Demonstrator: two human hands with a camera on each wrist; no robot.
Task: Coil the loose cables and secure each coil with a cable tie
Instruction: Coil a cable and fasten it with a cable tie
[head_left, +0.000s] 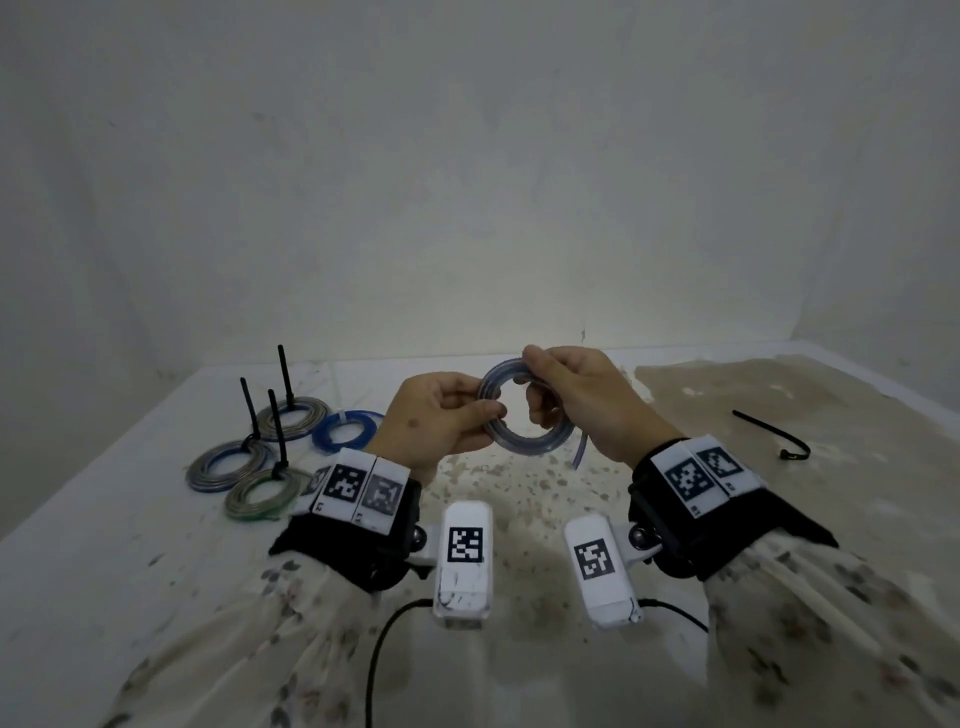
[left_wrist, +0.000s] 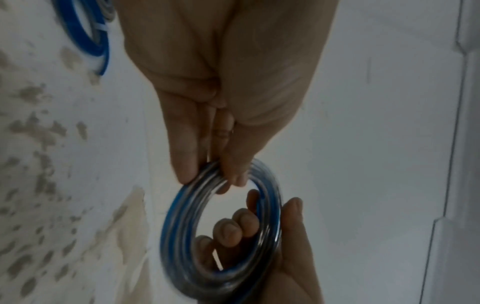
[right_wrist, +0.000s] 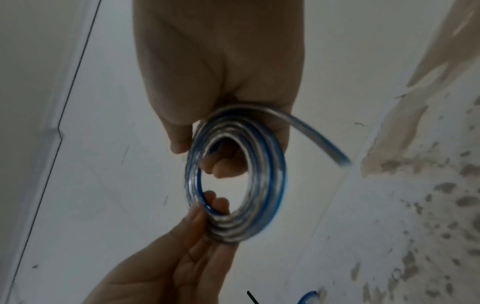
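Note:
Both hands hold a coil of clear and blue cable (head_left: 519, 441) in the air above the table. My left hand (head_left: 447, 415) pinches the coil's left side between thumb and fingers. My right hand (head_left: 561, 384) grips the coil's right side, thumb over the top and fingers through the ring. The same coil (left_wrist: 221, 236) fills the left wrist view, pinched by the left fingertips (left_wrist: 187, 172). In the right wrist view the coil (right_wrist: 236, 181) shows a short loose cable end (right_wrist: 319, 139) sticking out to the right. A loose black cable tie (head_left: 776, 434) lies on the table at the right.
Several tied coils lie at the table's left: a grey one (head_left: 293, 418), a blue one (head_left: 345, 428), a grey-blue one (head_left: 228, 465) and a greenish one (head_left: 265, 493), some with black tie tails standing upright. The white stained table (head_left: 519, 499) meets a white wall behind.

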